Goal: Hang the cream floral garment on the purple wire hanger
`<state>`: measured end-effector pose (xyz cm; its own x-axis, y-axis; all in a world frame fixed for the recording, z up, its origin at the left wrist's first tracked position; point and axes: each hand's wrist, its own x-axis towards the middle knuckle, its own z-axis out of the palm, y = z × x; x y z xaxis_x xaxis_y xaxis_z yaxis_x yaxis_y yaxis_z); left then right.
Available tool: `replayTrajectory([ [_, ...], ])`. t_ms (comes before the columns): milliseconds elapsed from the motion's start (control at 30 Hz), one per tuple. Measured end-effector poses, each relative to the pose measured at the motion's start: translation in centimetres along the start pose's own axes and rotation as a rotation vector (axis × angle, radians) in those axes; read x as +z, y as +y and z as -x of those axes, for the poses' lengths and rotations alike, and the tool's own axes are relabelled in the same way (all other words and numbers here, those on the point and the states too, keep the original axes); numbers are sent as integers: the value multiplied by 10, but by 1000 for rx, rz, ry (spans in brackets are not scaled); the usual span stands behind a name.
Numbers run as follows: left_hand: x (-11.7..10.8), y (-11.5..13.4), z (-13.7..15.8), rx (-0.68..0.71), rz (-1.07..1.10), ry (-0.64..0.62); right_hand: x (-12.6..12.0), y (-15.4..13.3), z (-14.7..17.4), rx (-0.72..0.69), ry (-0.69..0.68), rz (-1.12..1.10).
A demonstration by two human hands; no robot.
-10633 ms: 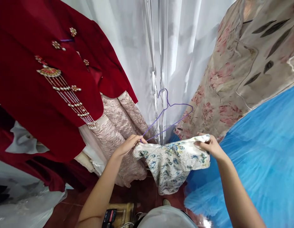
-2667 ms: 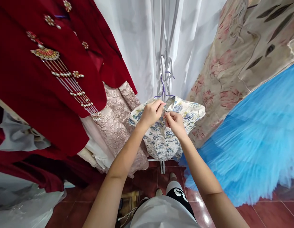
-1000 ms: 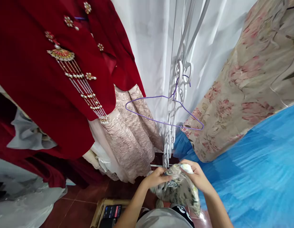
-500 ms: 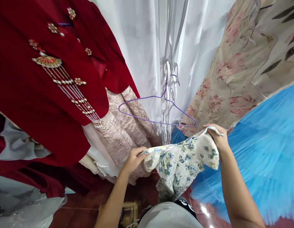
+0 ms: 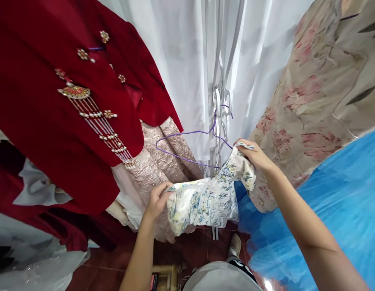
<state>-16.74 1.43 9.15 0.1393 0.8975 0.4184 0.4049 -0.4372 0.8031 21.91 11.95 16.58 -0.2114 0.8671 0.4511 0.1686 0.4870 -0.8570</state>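
Shifted inward: right hand (image 5: 252, 154), nearer purple wire hanger (image 5: 191, 132) than left hand (image 5: 157, 199); both grips pinch blue-on-white floral cloth garment (image 5: 202, 202) aslant.

Red jacket (image 5: 68, 133); blue tulle (image 5: 320, 214)

Dark red tiled floor (image 5: 202, 244) and a white hanging rack (image 5: 217, 97).
Through my remote feed I see the rack's narrow foot (image 5: 215, 233) down on the tiles and a purple wire hanger (image 5: 211, 131) hooked at its white rings. One pale shoe (image 5: 236, 244) rests on the floor nearby. At the bottom edge I make out a low wooden stand (image 5: 176, 279) with a dark object (image 5: 154, 281) on it, too cut off for me to identify.
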Motion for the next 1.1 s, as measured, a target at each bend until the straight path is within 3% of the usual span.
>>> replayTrajectory([
  [167,-43,-33,-52,54,-455,51,-12,-7,6,140,-134,24],
  [267,-54,-38,-91,63,-577,56,-10,-9,7,210,-169,-16],
  [400,-54,-19,-146,117,-579,248,-3,-5,7,324,-133,-108],
  [533,-44,19,-185,291,-311,359,-7,-1,8,354,-58,-121],
  [667,-30,46,-180,332,-148,173,-19,6,27,226,75,-47],
  [833,-14,42,-147,203,-291,58,-18,17,73,230,268,64],
  [967,-2,46,-142,238,-303,121,-18,-4,80,139,383,144],
  [1100,-8,52,-146,258,-353,196,-21,-45,55,144,348,60],
])
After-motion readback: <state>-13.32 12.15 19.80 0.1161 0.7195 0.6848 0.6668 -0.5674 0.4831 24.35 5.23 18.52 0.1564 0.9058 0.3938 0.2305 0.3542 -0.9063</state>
